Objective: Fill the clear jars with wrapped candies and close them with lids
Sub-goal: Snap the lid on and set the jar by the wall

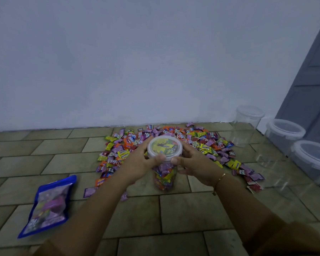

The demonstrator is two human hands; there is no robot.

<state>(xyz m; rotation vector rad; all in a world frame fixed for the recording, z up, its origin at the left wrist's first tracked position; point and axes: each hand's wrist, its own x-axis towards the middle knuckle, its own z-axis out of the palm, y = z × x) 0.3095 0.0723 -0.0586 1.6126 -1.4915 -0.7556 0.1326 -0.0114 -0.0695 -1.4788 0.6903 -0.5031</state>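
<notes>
A clear jar (164, 179) packed with wrapped candies stands upright on the tiled floor in the middle of the view. A translucent lid (164, 147) sits on its mouth. My left hand (139, 163) grips the lid's left rim, thumb on the near edge. My right hand (193, 163) grips the right rim the same way. Behind and around the jar lies a wide pile of loose wrapped candies (196, 143), purple, yellow, orange and red.
Three empty clear jars with lids stand at the right: a far jar (247, 126), a middle jar (279, 143) and a near jar (312, 163). A blue candy pouch (48, 206) lies on the floor at the left. A white wall rises behind the pile.
</notes>
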